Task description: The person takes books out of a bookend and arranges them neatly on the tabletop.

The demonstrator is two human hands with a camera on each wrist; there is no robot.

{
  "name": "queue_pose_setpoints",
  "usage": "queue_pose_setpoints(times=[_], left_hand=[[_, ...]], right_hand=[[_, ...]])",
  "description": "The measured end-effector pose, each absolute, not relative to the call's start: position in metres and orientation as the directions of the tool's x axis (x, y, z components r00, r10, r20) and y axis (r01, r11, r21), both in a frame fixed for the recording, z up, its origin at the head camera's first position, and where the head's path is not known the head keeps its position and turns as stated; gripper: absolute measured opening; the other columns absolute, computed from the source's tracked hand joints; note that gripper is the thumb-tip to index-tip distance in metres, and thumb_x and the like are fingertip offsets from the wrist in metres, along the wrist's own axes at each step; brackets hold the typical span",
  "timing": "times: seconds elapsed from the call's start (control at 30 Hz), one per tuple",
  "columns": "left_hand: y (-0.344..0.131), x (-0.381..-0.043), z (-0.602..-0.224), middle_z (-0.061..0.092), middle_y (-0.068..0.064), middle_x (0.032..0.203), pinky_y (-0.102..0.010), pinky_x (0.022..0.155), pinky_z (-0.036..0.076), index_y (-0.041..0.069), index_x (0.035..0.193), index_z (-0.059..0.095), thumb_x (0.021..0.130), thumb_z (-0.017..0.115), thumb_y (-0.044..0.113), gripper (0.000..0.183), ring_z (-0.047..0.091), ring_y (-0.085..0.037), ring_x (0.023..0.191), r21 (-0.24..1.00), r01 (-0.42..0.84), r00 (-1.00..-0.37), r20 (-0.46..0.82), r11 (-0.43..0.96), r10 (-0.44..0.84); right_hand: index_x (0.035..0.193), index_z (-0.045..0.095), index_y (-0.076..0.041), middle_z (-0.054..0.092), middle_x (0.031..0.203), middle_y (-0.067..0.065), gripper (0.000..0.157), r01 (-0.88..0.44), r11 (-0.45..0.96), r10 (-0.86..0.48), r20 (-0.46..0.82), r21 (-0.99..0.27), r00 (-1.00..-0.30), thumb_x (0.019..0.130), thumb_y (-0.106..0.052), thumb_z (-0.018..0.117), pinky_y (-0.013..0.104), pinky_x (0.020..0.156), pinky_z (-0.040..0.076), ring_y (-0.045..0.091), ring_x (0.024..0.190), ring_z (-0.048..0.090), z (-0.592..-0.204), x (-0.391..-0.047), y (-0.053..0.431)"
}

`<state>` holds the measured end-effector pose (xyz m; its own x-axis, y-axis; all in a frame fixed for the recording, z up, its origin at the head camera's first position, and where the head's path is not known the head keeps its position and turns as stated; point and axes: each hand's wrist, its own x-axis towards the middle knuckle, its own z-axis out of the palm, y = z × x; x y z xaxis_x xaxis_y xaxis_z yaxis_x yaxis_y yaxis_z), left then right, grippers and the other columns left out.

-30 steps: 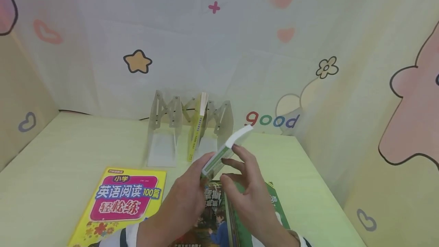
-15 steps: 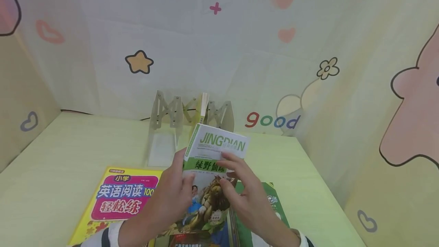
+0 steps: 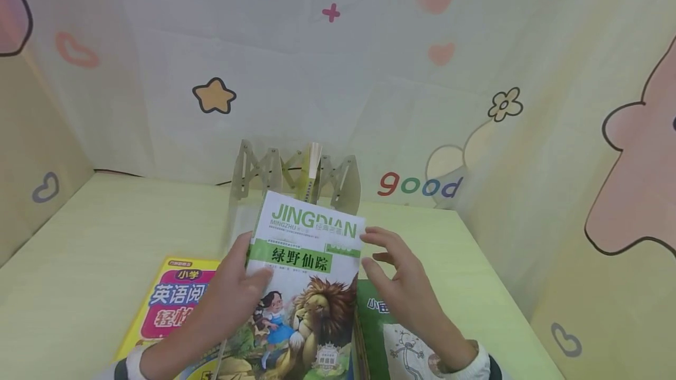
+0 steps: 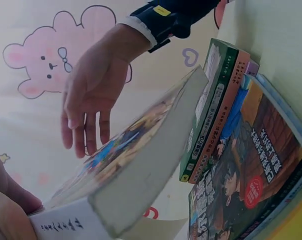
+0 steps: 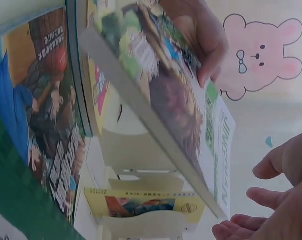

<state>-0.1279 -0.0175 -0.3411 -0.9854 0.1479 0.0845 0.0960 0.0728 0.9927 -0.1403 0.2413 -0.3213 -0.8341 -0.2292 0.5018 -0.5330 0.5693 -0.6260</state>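
Note:
My left hand [image 3: 227, 295] grips a paperback book [image 3: 303, 286] by its left edge, thumb on the front cover. The cover is white and green, with a lion and a girl in blue; it faces up and toward me, tilted above the books below. My right hand [image 3: 406, 280] is beside the book's right edge, fingers loosely bent. Both wrist views show a gap between this hand and the book. Under the held book, a dark-covered book [image 4: 251, 165] lies on a stack, mostly hidden in the head view.
A yellow and pink workbook [image 3: 174, 304] lies at the left on the table [image 3: 127, 216]. Green-covered books [image 3: 377, 327] are stacked at the right. Behind stands an expandable metal book rack [image 3: 256, 175], holding a thin yellow book [image 5: 141, 205] upright.
The book, first seen nearly edge-on, has turned so its front cover faces me, then moved left and lower with my left hand. My right hand has come off its cover and shifted right.

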Motion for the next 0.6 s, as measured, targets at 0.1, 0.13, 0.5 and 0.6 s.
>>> queue_pose_setpoints(times=[0.1, 0.13, 0.5, 0.6], left_hand=[[-0.026, -0.127, -0.342, 0.057, -0.013, 0.124, -0.037, 0.069, 0.055, 0.015, 0.143, 0.032, 0.095, 0.049, 0.004, 0.052, 0.065, -0.024, 0.092, 0.993, 0.073, -0.988, 0.058, 0.096, 0.143], [-0.029, -0.127, -0.343, 0.057, -0.013, 0.125, -0.037, 0.070, 0.055, 0.015, 0.143, 0.032, 0.095, 0.049, 0.005, 0.052, 0.065, -0.024, 0.092, 0.993, 0.064, -0.989, 0.049, 0.102, 0.143], [-0.065, -0.122, -0.350, 0.055, -0.016, 0.123, -0.036, 0.067, 0.055, 0.008, 0.148, 0.024, 0.096, 0.051, 0.014, 0.059, 0.063, -0.022, 0.082, 0.974, -0.081, -0.990, -0.103, 0.213, 0.094], [-0.072, -0.121, -0.353, 0.055, -0.018, 0.119, -0.037, 0.066, 0.055, 0.005, 0.149, 0.022, 0.096, 0.050, 0.013, 0.060, 0.064, -0.023, 0.080, 0.974, -0.101, -0.989, -0.120, 0.203, 0.088]], right_hand=[[0.126, 0.060, -0.005, 0.052, 0.135, 0.003, 0.035, -0.522, 0.591, -0.223, 0.498, -0.615, -0.838, 0.091, -0.005, 0.061, 0.032, 0.089, 0.050, 0.016, 0.121, 0.052, -0.322, -0.146, 0.248], [0.126, 0.060, -0.005, 0.052, 0.135, 0.003, 0.035, -0.518, 0.595, -0.221, 0.495, -0.615, -0.840, 0.091, -0.005, 0.061, 0.032, 0.089, 0.050, 0.017, 0.120, 0.052, -0.322, -0.148, 0.250], [0.128, 0.056, 0.000, 0.057, 0.127, 0.010, 0.036, -0.500, 0.616, -0.203, 0.490, -0.608, -0.847, 0.093, -0.008, 0.059, 0.034, 0.091, 0.049, 0.024, 0.113, 0.058, -0.313, -0.181, 0.272], [0.130, 0.055, -0.001, 0.058, 0.125, 0.011, 0.037, -0.497, 0.627, -0.198, 0.495, -0.599, -0.846, 0.094, -0.009, 0.058, 0.037, 0.091, 0.050, 0.026, 0.111, 0.059, -0.310, -0.192, 0.276]])
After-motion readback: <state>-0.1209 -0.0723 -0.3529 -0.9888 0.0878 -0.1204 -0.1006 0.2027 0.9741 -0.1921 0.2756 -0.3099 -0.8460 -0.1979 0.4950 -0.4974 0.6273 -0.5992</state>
